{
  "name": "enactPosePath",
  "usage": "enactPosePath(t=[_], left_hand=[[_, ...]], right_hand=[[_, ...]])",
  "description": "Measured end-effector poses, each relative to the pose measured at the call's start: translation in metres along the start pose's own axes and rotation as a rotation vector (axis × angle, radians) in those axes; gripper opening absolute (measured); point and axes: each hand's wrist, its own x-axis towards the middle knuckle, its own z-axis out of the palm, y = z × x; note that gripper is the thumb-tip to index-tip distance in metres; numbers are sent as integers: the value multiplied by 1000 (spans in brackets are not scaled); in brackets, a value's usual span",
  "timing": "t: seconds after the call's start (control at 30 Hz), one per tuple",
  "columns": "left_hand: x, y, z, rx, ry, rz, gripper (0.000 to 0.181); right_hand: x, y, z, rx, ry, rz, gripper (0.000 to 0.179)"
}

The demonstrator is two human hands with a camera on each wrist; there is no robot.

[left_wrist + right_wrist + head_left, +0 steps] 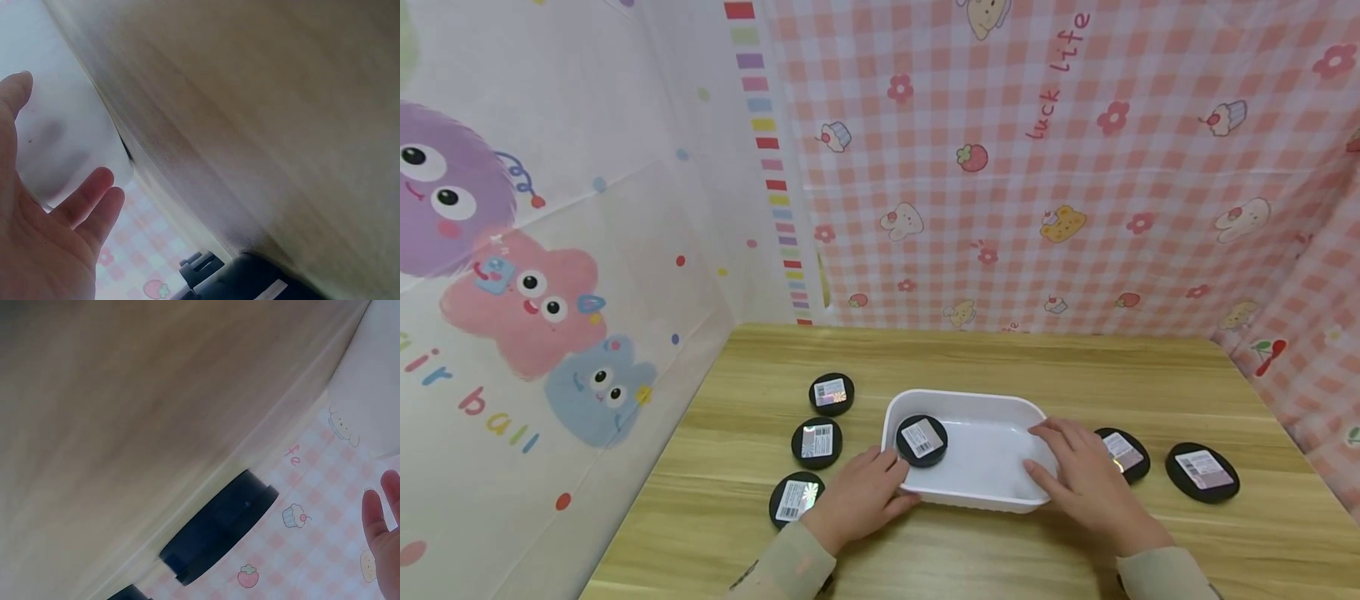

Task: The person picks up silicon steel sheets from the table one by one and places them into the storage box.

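A white rectangular plastic tray (977, 496) lies between both hands on the table, with one round black tub (922, 440) bearing a white label in its left end. My left hand (861, 496) holds the tray's left end, fingers at the rim and thumb by the front corner. At the other end, my right hand (1082, 475) holds the rim, its thumb and fingertips reaching over the edge. The left wrist view shows the left hand (50, 231) against the tray's white wall (62, 106). In the right wrist view only part of the right hand (384, 537) appears.
Left of the tray, three labelled black tubs stand in a slanting row: far (831, 394), middle (817, 442) and near (795, 500). Two more lie right: one (1123, 456) partly behind my right hand, another (1202, 472) farther out. Patterned cloths (1000, 192) hang behind the wooden table (970, 554).
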Motion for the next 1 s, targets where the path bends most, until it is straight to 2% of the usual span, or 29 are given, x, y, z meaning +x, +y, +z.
enactPosePath(t=[0.77, 1.0], left_hand=[[0, -1, 2, 3, 2, 8, 37], [1, 0, 1, 15, 7, 12, 37]], right_hand=[[-7, 17, -9, 19, -68, 83, 45], [-10, 23, -13, 14, -50, 92, 43]])
